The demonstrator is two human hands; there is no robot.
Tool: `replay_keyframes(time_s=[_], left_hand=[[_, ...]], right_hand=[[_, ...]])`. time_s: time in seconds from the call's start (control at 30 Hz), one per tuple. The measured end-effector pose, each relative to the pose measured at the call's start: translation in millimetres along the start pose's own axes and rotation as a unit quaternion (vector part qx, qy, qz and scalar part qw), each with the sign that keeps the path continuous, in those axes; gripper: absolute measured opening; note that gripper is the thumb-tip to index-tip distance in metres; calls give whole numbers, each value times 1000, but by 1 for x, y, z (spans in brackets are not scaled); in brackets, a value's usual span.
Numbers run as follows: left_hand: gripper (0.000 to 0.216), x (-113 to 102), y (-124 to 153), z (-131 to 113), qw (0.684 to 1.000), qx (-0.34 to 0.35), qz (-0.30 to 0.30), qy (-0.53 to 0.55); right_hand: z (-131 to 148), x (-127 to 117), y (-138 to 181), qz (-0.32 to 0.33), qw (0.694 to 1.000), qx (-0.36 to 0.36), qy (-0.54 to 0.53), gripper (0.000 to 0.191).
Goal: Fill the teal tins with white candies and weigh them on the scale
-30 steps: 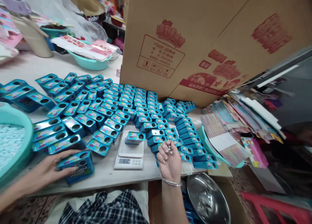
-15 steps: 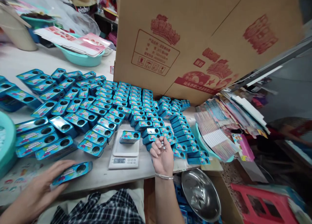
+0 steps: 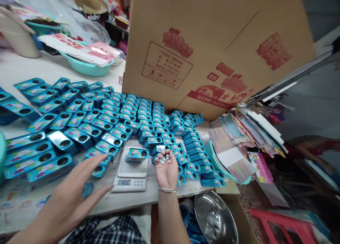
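My left hand (image 3: 71, 191) is raised above the table's front edge, thumb and fingers apart and nothing between them. Partly hidden behind it, a blue tin (image 3: 88, 189) sits on the table. My right hand (image 3: 167, 168) faces palm up with fingers curled, cupping several small pale candies (image 3: 165, 159). Just left of that hand, a white kitchen scale (image 3: 129, 184) bears one blue tin (image 3: 137, 154) with a round hole in its top. Its display seems to read 165.0. Rows of similar blue tins (image 3: 90, 130) stand behind and on both sides of the scale.
A large cardboard box (image 3: 202, 21) rises behind the tins. At the right are a turquoise basin (image 3: 245, 180) under stacked printed sheets (image 3: 231, 152), and a steel bowl (image 3: 216, 215) below the table edge. A red stool (image 3: 287, 222) stands lower right; another turquoise basin (image 3: 90, 69) is at the back left.
My left hand has let go of the blue tin and moved up and right. My right hand has uncurled, showing the candies in its palm. The view has shifted slightly.
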State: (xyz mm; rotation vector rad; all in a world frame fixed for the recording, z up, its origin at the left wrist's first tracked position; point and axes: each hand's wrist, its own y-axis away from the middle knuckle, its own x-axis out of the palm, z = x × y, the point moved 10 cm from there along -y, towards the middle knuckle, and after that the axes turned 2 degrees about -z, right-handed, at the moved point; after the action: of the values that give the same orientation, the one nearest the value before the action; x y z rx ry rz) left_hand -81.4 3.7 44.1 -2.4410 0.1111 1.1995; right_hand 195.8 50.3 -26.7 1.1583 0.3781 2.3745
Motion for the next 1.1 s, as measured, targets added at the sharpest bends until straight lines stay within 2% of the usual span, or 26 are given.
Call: replay_keyframes(time_s=[0.03, 0.07, 0.17, 0.23, 0.3, 0.37, 0.47, 0.57, 0.63, 0.73, 0.9, 1.1], left_hand=[[72, 7, -20, -14, 999, 29, -12, -14], [74, 21, -39, -23, 998, 47, 2, -36], [70, 67, -84, -31, 988, 73, 73, -114], [55, 92, -100, -30, 980, 85, 128, -128], [38, 105, -107, -30, 975, 96, 163, -114], [32, 104, -109, -33, 976, 100, 170, -89], [40, 82, -111, -50, 985, 134, 108, -25], [43, 57, -109, -77, 972, 233, 21, 14], [44, 52, -104, -92, 953, 303, 2, -16], [48, 54, -100, -103, 926, 368, 6, -85], [50, 53, -92, -121, 888, 431, 34, -155], [48, 49, -99, -125, 891, 422, 45, -163]], right_hand=[[-2, -2, -2, -9, 1000, -4, -6, 16], [-4, -3, -3, -20, 1000, -8, -15, 17], [-11, -7, -4, -54, 997, -17, -54, 15], [-16, -9, -2, -75, 993, -21, -86, 12], [-21, -11, -1, -93, 988, -22, -117, 9], [-26, -13, 0, -106, 984, -26, -142, 8], [-33, -13, -4, -125, 978, -30, -167, 9], [-49, -4, -13, -127, 972, 15, -196, 9], [-61, 8, -19, -109, 969, 62, -211, 9], [-70, 23, -26, -82, 970, 96, -208, 11], [-70, 35, -31, -55, 981, 94, -158, 17], [-73, 40, -25, -110, 954, 140, -241, 22]])
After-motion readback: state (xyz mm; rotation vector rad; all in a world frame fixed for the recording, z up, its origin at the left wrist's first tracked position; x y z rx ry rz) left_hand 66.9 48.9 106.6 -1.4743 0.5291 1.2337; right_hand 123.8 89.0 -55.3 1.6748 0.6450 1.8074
